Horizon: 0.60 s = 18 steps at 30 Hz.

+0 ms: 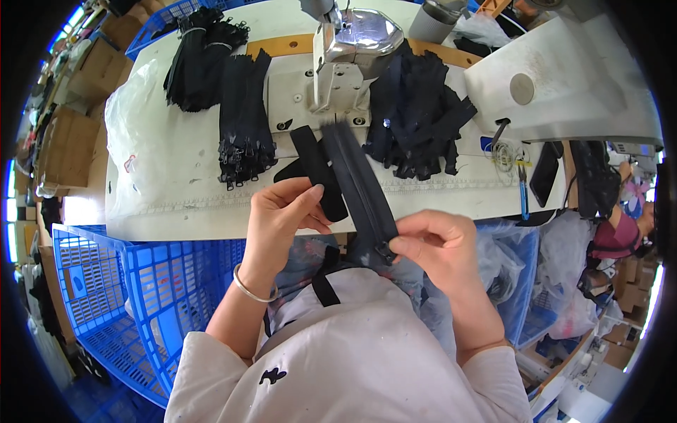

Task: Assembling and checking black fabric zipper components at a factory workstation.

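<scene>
The black zipper's (361, 190) lower end is lost against the dark apron strap, its slider barely readable. A clear plastic bag (137, 134) lies left on the bench (176, 204). The zipper runs from the sewing machine (349, 63) toward the person; right hand (437, 247) pinches it, left hand (282, 215) grips a black strip (315, 169).
</scene>
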### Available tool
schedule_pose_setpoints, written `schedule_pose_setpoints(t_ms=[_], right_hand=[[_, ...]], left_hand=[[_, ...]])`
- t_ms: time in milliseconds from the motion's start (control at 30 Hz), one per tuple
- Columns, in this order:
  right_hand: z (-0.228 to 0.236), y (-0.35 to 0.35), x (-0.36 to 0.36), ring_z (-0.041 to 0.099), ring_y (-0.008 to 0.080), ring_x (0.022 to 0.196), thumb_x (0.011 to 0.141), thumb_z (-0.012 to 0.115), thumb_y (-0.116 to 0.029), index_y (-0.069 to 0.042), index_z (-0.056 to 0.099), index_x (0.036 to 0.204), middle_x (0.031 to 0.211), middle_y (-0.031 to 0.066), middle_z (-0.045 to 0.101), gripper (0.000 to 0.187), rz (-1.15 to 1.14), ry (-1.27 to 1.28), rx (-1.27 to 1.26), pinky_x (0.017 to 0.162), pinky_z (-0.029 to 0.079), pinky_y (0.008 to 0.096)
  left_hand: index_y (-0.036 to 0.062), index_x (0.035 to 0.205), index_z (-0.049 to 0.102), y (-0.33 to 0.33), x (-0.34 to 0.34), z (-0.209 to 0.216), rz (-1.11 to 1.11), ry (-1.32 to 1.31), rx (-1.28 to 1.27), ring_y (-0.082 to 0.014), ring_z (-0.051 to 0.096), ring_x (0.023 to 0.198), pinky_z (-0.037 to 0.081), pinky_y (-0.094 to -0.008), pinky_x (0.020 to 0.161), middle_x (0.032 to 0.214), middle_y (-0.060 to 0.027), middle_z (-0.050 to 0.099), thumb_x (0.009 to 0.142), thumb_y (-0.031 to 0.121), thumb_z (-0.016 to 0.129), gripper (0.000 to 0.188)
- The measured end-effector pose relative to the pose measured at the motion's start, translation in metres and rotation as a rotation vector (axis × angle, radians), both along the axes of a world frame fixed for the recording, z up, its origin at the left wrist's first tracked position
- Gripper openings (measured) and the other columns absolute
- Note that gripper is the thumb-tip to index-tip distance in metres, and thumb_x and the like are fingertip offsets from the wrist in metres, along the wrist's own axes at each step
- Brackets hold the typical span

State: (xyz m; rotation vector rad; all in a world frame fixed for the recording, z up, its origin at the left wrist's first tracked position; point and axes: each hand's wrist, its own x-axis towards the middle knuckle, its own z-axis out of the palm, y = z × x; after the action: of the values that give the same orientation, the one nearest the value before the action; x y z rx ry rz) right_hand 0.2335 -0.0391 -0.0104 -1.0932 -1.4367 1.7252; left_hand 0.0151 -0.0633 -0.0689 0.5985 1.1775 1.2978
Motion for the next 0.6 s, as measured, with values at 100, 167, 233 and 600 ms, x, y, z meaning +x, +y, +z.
schedule_pose_setpoints(t_ms=[100, 167, 233, 600], right_hand=[[0.0, 0.018, -0.025, 0.064, 0.0126, 0.07, 0.082, 0.068, -0.002, 0.006, 0.066, 0.089, 0.084, 0.009, 0.067, 0.011, 0.072, -0.042, 0.019, 0.063, 0.051, 0.0231], [-0.035, 0.032, -0.036, 0.063, 0.0112, 0.068, 0.084, 0.068, -0.008, 0.006, 0.064, 0.087, 0.081, 0.0077, 0.067, 0.015, 0.106, -0.12, 0.714, 0.062, 0.049, 0.0215], [-0.051, 0.028, -0.04, 0.062, 0.0101, 0.067, 0.084, 0.067, -0.009, 0.006, 0.064, 0.088, 0.08, 0.0062, 0.066, 0.016, 0.081, -0.029, 0.47, 0.061, 0.048, 0.021], [-0.037, 0.022, -0.034, 0.059, 0.0054, 0.065, 0.087, 0.065, -0.01, 0.002, 0.062, 0.088, 0.075, 0.0016, 0.064, 0.012, 0.084, 0.032, -0.1, 0.058, 0.048, 0.0205]], left_hand=[[-0.0086, 0.093, 0.065, -0.004, 0.006, 0.0, 0.03, -0.015, -0.059, -0.0131, 0.063, 0.059, 0.055, -0.0251, 0.053, 0.072, -0.0086, 0.064, 0.089, 0.008, 0.062, 0.018], [-0.0082, 0.094, 0.066, -0.005, 0.009, 0.006, 0.016, -0.025, -0.002, -0.0127, 0.063, 0.059, 0.054, -0.0244, 0.051, 0.076, -0.0097, 0.066, 0.09, 0.009, 0.06, 0.019], [-0.0079, 0.094, 0.066, -0.007, 0.009, 0.006, -0.01, -0.035, -0.008, -0.0127, 0.063, 0.06, 0.053, -0.0243, 0.052, 0.077, -0.0101, 0.067, 0.09, 0.01, 0.06, 0.019], [-0.0082, 0.09, 0.066, -0.004, 0.015, 0.016, -0.016, -0.132, 0.03, -0.0116, 0.063, 0.065, 0.053, -0.0231, 0.053, 0.078, -0.0099, 0.067, 0.09, 0.013, 0.063, 0.022]])
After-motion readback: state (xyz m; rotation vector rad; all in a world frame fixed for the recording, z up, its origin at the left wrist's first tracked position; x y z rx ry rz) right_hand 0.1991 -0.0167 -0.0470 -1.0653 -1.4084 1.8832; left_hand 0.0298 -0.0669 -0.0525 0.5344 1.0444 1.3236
